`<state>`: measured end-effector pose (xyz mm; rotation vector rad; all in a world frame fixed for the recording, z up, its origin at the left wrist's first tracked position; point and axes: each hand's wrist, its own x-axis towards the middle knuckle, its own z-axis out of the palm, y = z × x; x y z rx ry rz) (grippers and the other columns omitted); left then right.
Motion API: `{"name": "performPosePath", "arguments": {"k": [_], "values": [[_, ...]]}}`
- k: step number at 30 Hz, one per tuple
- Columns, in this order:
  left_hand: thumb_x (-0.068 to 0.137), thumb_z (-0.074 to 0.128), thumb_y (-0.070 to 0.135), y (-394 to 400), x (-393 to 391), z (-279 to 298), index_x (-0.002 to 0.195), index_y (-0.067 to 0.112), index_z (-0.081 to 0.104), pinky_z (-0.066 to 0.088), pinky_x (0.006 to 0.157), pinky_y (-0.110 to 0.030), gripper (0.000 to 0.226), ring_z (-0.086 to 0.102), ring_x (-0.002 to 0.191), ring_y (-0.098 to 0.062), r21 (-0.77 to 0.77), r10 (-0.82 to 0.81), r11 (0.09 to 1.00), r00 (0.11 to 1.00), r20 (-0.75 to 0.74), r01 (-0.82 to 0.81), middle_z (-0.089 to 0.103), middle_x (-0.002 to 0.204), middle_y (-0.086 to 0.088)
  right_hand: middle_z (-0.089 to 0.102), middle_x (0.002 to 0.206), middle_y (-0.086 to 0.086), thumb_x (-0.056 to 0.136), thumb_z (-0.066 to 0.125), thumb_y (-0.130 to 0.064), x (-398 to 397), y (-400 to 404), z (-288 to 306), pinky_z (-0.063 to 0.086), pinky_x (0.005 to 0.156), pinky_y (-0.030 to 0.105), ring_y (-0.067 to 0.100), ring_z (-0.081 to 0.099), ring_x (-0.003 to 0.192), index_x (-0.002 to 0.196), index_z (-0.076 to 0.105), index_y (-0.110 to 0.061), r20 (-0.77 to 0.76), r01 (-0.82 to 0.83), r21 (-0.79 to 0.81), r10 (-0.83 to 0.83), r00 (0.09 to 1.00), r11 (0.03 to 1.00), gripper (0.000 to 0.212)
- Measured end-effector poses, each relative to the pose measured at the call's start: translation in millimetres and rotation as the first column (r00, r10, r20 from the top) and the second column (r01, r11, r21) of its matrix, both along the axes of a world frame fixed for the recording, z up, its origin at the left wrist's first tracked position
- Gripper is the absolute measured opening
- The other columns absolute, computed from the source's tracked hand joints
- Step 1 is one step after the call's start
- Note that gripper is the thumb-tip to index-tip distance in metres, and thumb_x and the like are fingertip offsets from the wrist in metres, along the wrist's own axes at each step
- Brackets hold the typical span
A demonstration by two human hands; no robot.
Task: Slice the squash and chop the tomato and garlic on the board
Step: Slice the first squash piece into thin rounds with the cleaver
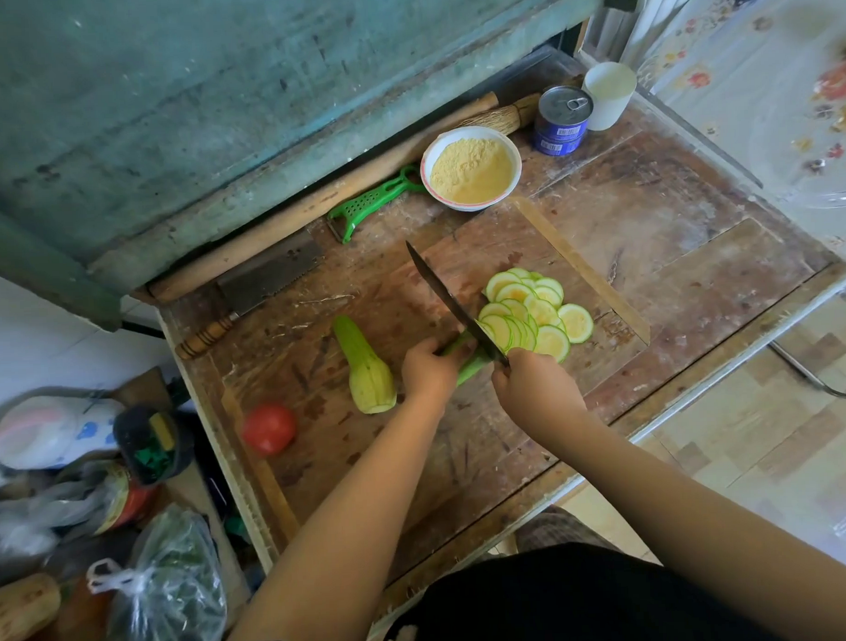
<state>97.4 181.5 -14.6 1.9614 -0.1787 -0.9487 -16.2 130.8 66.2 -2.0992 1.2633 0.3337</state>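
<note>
On the wooden board (529, 249), my left hand (430, 370) grips a green squash piece (473, 366). My right hand (538, 388) holds the handle of a dark knife (451, 302), whose blade stands at the squash's cut end. A pile of round squash slices (536, 311) lies just right of the blade. Another squash half (367, 372) lies to the left of my left hand. A red tomato (269, 428) sits near the board's left front. I see no garlic.
A cleaver (261, 287), green peeler (374, 202) and rolling pin (321, 204) lie at the back. A bowl of yellow meal (471, 167), a tin can (562, 119) and a white cup (610, 93) stand back right. Bags and jars (105, 475) crowd the left.
</note>
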Motion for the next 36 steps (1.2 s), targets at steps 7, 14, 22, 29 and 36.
{"name": "performPosePath", "arguments": {"k": [7, 14, 22, 29, 36], "values": [[0.082, 0.073, 0.028, 2, 0, 2, 0.118, 0.013, 0.066, 0.047, 0.093, -0.029, 0.039, 0.061, 0.106, -0.018, -0.001, -0.042, 0.999, 0.999, 0.023, 0.042, 0.067, 0.115, -0.004, 0.051, 0.069, 0.005, 0.098, 0.039, -0.029, -3, -3, -10, 0.036, 0.052, 0.029, 0.026, 0.050, 0.063, 0.068, 0.042, -0.014, 0.006, 0.058, 0.056, -0.059, 0.998, 0.997, 0.034], [0.082, 0.073, 0.025, 3, 3, 2, 0.112, 0.013, 0.068, 0.047, 0.093, -0.031, 0.032, 0.060, 0.108, -0.017, -0.020, -0.031, 0.999, 0.999, -0.036, 0.030, 0.067, 0.114, -0.003, 0.050, 0.062, 0.004, 0.098, 0.042, -0.029, -19, 3, 7, 0.032, 0.047, 0.028, 0.023, 0.048, 0.055, 0.077, 0.053, -0.007, 0.081, 0.064, 0.002, -0.064, 0.995, 0.998, 0.032], [0.079, 0.075, 0.021, 1, 3, 2, 0.112, 0.009, 0.068, 0.045, 0.090, -0.025, 0.036, 0.060, 0.104, -0.013, -0.031, -0.029, 0.999, 0.999, -0.023, 0.028, 0.068, 0.111, -0.003, 0.047, 0.060, 0.004, 0.098, 0.042, -0.028, -21, 6, 20, 0.032, 0.048, 0.028, 0.021, 0.045, 0.054, 0.069, 0.045, -0.011, 0.093, 0.044, -0.017, -0.042, 0.995, 0.999, 0.034], [0.077, 0.078, 0.023, 1, 3, 2, 0.109, 0.010, 0.070, 0.047, 0.096, -0.033, 0.035, 0.061, 0.107, -0.018, -0.019, -0.023, 1.000, 0.999, -0.026, 0.022, 0.069, 0.110, -0.005, 0.049, 0.062, 0.005, 0.097, 0.042, -0.029, -22, 6, 18, 0.036, 0.050, 0.029, 0.025, 0.049, 0.057, 0.070, 0.048, -0.011, 0.081, 0.044, -0.012, -0.043, 0.996, 0.999, 0.033], [0.077, 0.077, 0.019, 0, 1, 4, 0.107, 0.009, 0.070, 0.046, 0.098, -0.038, 0.032, 0.062, 0.106, -0.022, -0.018, -0.013, 1.000, 1.000, -0.028, 0.013, 0.069, 0.110, -0.007, 0.052, 0.065, 0.006, 0.098, 0.039, -0.029, -17, 6, 9, 0.037, 0.051, 0.028, 0.027, 0.054, 0.061, 0.078, 0.055, -0.005, 0.052, 0.037, -0.021, -0.036, 0.998, 0.999, 0.034]]}}
